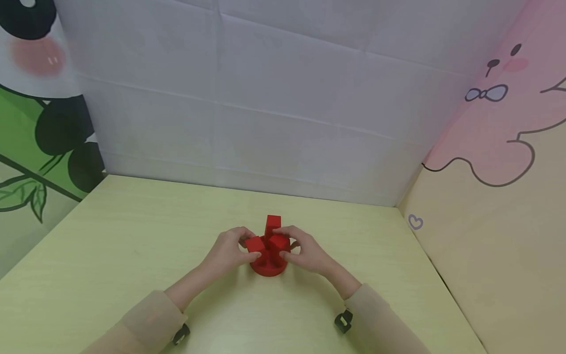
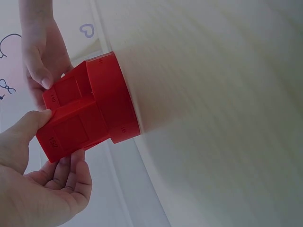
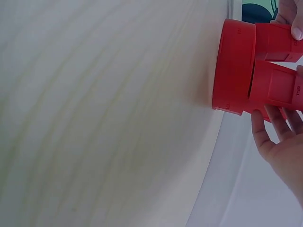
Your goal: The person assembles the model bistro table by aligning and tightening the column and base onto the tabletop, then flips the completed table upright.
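Note:
A round red base (image 1: pixel 268 271) stands on the table with three red blocks upright in it. My left hand (image 1: pixel 226 251) pinches the left block (image 1: pixel 254 244) between thumb and fingers. The right block (image 1: pixel 279 241) is pinched by my right hand (image 1: pixel 310 253), with the thumb on its near side. Behind them rises a taller-looking back block (image 1: pixel 273 224), close to the right fingertips. In the left wrist view the left block (image 2: pixel 78 130) bears a number like 152. In the right wrist view the right block (image 3: pixel 274 85) appears seated in the base; its lower end is hidden.
The pale wooden table (image 1: pixel 155 221) reaches back to a creased white sheet (image 1: pixel 283 108). Cartoon panels stand at the left (image 1: pixel 26 137) and right (image 1: pixel 495 137). Small black devices hang at the left cuff (image 1: pixel 180 334) and right cuff (image 1: pixel 343 321).

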`<state>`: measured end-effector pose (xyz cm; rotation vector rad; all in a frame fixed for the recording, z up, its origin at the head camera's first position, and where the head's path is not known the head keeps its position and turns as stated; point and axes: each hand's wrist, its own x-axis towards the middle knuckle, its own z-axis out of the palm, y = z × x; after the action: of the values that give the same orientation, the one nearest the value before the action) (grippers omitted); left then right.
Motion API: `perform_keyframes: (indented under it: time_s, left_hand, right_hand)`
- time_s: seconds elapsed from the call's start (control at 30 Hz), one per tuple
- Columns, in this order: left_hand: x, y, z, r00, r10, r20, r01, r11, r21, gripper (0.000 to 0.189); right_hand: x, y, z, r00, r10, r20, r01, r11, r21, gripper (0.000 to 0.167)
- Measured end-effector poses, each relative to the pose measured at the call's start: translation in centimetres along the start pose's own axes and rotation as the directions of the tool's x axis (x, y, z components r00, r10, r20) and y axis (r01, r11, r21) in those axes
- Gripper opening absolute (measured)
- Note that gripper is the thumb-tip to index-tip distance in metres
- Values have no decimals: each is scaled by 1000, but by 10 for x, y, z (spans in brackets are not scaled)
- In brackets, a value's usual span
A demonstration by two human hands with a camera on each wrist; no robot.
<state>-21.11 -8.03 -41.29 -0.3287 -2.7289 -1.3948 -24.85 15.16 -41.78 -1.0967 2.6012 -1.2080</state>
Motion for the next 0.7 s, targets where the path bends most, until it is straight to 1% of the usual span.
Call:
perform_keyframes:
  time_s: [0.13, 0.33, 0.7]
  left_hand:
    - [0, 0, 0, 1000, -2, 0, 2, 1000, -4, 33]
    - [0, 0, 1, 1000, -7, 0, 7, 1000, -3, 33]
    - [0, 0, 1, 1000, 5, -5, -5, 1000, -10, 33]
  right_hand:
    - [0, 3, 2, 997, 57, -58, -57, 998, -12, 47]
    - [1, 4, 4, 981, 140, -133, -144, 989, -28, 46]
    - [0, 5, 6, 945, 256, -204, -257, 966, 23, 46]
